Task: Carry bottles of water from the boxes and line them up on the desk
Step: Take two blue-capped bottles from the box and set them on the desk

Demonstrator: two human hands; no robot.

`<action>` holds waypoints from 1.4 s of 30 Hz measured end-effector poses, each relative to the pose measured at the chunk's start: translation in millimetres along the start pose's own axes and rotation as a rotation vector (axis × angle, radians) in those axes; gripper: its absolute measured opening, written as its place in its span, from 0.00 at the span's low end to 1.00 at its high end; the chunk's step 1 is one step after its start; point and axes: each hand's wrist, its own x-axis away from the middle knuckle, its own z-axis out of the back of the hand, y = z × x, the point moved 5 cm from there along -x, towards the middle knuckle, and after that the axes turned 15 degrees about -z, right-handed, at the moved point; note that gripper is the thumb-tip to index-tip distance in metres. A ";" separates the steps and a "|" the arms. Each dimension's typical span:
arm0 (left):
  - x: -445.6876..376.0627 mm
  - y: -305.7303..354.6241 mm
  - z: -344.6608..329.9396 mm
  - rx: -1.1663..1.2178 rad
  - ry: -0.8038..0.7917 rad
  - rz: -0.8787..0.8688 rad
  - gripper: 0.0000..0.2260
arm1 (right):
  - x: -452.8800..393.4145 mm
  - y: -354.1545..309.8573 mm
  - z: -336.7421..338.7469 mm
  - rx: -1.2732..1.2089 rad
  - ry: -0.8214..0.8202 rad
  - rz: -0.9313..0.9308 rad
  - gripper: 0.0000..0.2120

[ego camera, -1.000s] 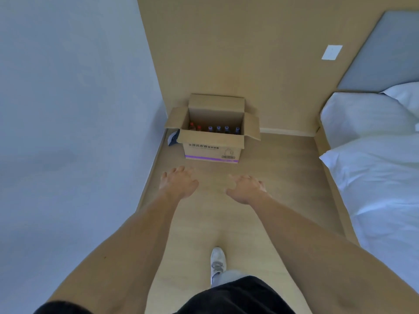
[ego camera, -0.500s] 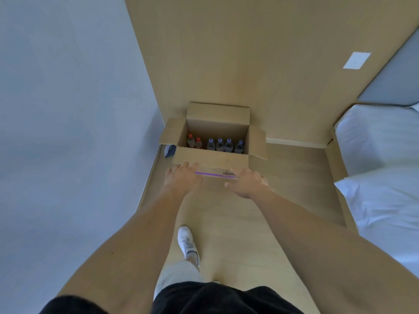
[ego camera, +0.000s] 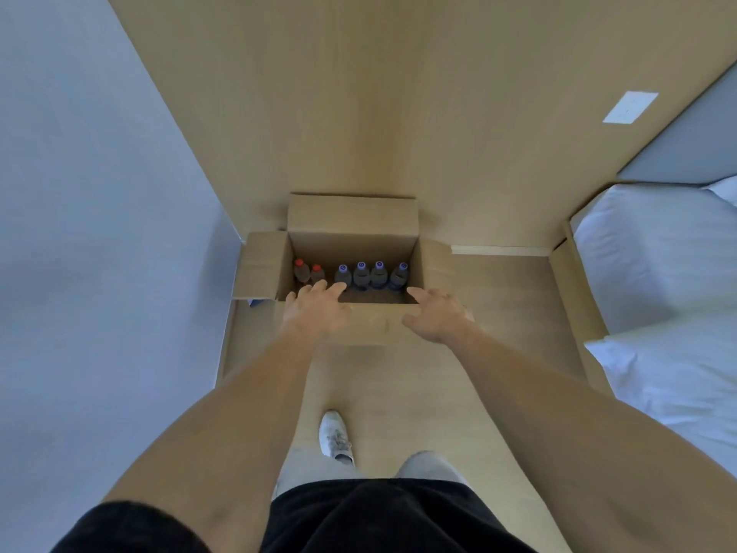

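Inside box (ego camera: 353, 217): 6 bottles (ego camera: 361, 275), seemingly | left hand (ego camera: 315, 309), right hand (ego camera: 436, 317): grip slack, empty

Single head-worn wide-angle view looked steeply forward and down. It faced the open box (ego camera: 353, 229) at the floor's far-left corner, fairly near.

Setting: bedroom, hotel-like. You face a corner where a wood-panelled wall (ego camera: 399, 113) meets a plain grey wall (ego camera: 99, 233). Bed (ego camera: 658, 313) with white linen and pillow along your right; grey headboard (ego camera: 694, 145) above it. White wall plate (ego camera: 630, 107) on the panelling. Light wood floor (ego camera: 438, 385) underfoot.
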 end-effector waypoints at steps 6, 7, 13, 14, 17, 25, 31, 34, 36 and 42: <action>-57.9 -33.1 14.9 0.014 -0.069 0.008 0.25 | -59.2 -20.4 14.7 -0.039 -0.071 -0.042 0.32; -66.3 -37.6 14.0 0.019 -0.083 0.015 0.25 | -69.6 -23.7 16.3 -0.040 -0.084 -0.043 0.32; -118.8 -57.1 8.7 0.053 -0.134 0.063 0.26 | -136.0 -42.0 21.1 -0.063 -0.147 -0.013 0.34; -128.5 -60.4 8.0 0.053 -0.139 0.072 0.27 | -148.5 -46.4 21.9 -0.058 -0.158 -0.002 0.34; -155.8 -69.6 4.3 0.069 -0.159 0.101 0.27 | -185.0 -58.6 25.0 -0.046 -0.194 0.013 0.34; -225.4 -85.9 -8.1 0.109 -0.210 0.114 0.27 | -261.3 -90.8 15.2 -0.019 -0.243 0.028 0.34; -282.7 -115.2 -46.9 0.139 -0.227 0.088 0.28 | -319.8 -101.0 -25.1 -0.054 -0.298 -0.008 0.34; -311.5 -137.7 -77.4 0.156 -0.240 0.096 0.28 | -354.0 -103.8 -54.4 -0.071 -0.303 -0.024 0.34; -328.8 -151.7 -100.7 0.160 -0.249 0.090 0.28 | -377.8 -107.5 -76.1 -0.081 -0.310 -0.028 0.34; -383.4 -187.2 -173.6 0.206 -0.255 0.082 0.31 | -449.9 -119.1 -143.4 -0.099 -0.350 -0.059 0.36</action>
